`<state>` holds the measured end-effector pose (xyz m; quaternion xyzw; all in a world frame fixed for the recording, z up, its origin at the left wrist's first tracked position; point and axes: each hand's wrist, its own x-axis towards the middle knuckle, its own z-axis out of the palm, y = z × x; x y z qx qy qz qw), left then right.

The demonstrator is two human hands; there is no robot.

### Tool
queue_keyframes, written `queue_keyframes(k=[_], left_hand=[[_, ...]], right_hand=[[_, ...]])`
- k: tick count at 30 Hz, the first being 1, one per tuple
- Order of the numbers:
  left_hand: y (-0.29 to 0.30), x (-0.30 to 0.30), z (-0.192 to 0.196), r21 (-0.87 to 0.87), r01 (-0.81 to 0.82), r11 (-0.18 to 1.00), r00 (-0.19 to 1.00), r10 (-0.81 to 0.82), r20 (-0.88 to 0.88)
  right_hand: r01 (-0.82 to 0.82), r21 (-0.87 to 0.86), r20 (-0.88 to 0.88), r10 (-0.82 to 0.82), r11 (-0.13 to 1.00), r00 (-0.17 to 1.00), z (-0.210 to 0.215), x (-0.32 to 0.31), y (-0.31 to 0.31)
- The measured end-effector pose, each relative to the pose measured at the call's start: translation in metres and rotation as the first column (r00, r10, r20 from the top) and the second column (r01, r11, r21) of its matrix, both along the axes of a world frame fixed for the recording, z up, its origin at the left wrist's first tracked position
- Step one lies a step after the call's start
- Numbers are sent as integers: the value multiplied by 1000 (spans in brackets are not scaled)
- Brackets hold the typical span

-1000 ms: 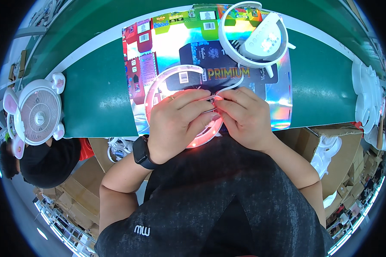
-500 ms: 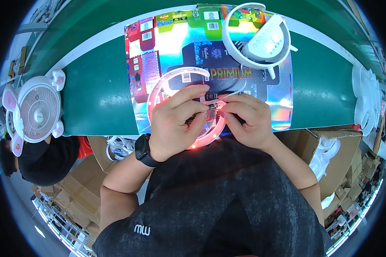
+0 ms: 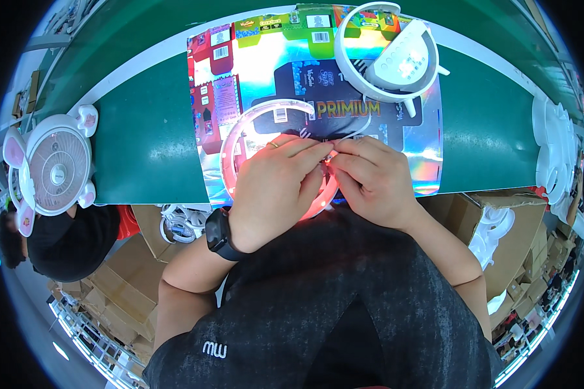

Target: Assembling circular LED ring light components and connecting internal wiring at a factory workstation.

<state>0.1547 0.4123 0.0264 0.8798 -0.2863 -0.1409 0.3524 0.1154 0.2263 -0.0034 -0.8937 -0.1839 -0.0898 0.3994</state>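
My left hand (image 3: 276, 185) and my right hand (image 3: 379, 181) meet fingertip to fingertip above a clear-white curved ring (image 3: 230, 139) glowing red. Both are closed in a pinch. A thin white cable (image 3: 368, 123) runs down from a white ring-shaped housing (image 3: 405, 61) with a button panel and ends at my right fingertips. What my left fingers grip is hidden by the fingers themselves. The glowing ring lies under my left hand, its lower part showing between both hands.
A shiny printed sheet (image 3: 259, 55) covers the middle of the green table (image 3: 149, 142). At the left edge stands a white fan with pink rabbit ears (image 3: 58, 172). White plastic parts (image 3: 555, 152) are stacked at the right. Cardboard boxes (image 3: 525, 220) stand below; another person (image 3: 71, 243) sits at lower left.
My left hand has rolled over and its fingers have closed in against my right fingertips, covering the small dark piece and wires seen before. The right hand has barely moved.
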Motion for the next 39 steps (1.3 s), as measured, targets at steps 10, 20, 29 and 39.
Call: queue_keyframes(k=[10, 20, 29, 39], left_hand=[[6, 3, -9, -116, 23, 993, 995, -34, -91], [7, 7, -2, -10, 62, 998, 997, -62, -50], [1, 4, 0, 78, 35, 996, 998, -38, 43], [-1, 2, -5, 17, -23, 1000, 1000, 23, 0]], right_hand=[[22, -33, -15, -23, 999, 1000, 2, -3, 3], [86, -81, -20, -88, 993, 996, 5, -7, 10], [97, -123, 37, -94, 988, 995, 1, -9, 13], [81, -123, 66, -74, 989, 995, -1, -8, 11]])
